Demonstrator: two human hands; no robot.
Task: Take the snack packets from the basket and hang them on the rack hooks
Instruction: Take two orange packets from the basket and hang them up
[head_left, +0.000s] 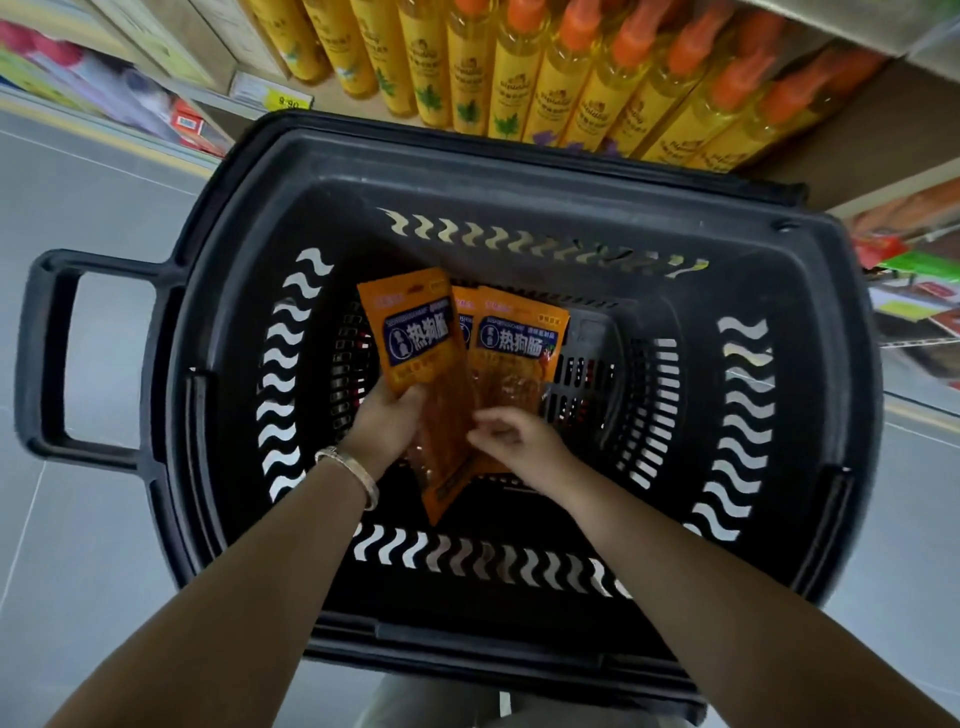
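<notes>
Three orange snack packets, fanned, low inside the basket (519, 166). Front packet (415, 332) is on the left and overlaps the others. Second packet (519, 345) sits right of it. Third packet (462, 314) shows only as a strip between them.

Left hand (387, 426): fingers curled round the lower left edge of the front packet, holding it tilted, printed face up. Bracelet (349, 467) on that wrist.

Right hand (514, 434): fingers curled and narrow, lying on the lower part of the packets. I cannot tell whether it has a pinch on one or only touches them.

I read this as the pick-up step: packets being gathered, none out of the basket yet, nothing hung.

No rack or hooks in my view. Next move, as I judge it, calls for lifting the bunch clear of the basket wall, then turning toward the rack and finding the top edge of each packet, where I'd expect a hang hole. I can't see one from here. The film looks slippery and floppy, so overlapped packets may slide apart in one grip.

Around: basket handle (44, 353) out to the left, grey floor (78, 208) beneath. A shelf beyond the basket carries yellow bottles (519, 67) with orange caps.
</notes>
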